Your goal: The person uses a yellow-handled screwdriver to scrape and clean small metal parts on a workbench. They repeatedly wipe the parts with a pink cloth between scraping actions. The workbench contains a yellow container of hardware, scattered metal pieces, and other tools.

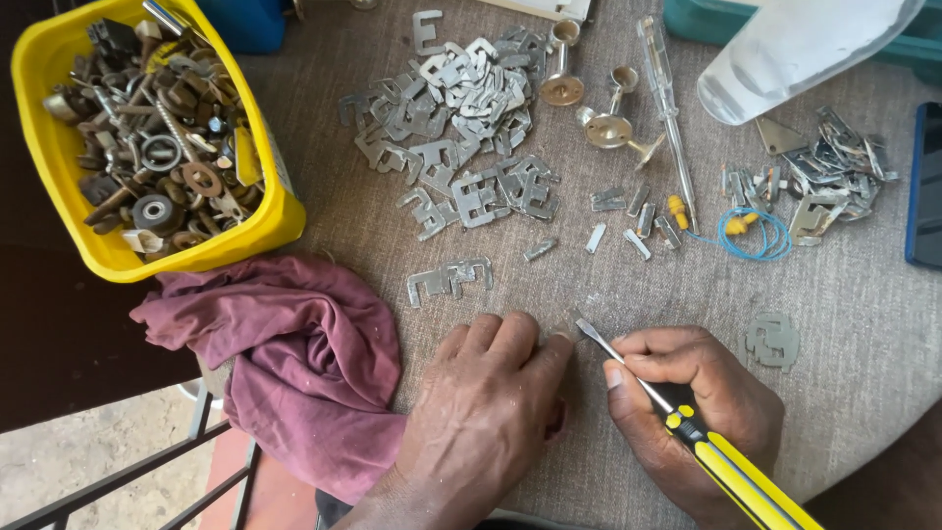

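My right hand (702, 407) grips a screwdriver (687, 422) with a yellow and black handle. Its flat tip touches a small metal piece (567, 326) on the grey cloth-covered table (863, 324). My left hand (486, 402) lies palm down beside it, fingertips pressing at that same piece. A pair of flat E-shaped metal plates (449, 279) lies just beyond my left fingers. A large heap of similar plates (461, 118) sits farther back.
A yellow tub (59, 186) of rusty nuts, washers and bolts stands at the left, with a maroon rag (294, 363) below it. Brass fittings (608, 123), a clear-handled tester screwdriver (667, 108), blue wire (756, 240), more plates (834, 177), a plastic bag (795, 49) and a phone (925, 186) lie at right.
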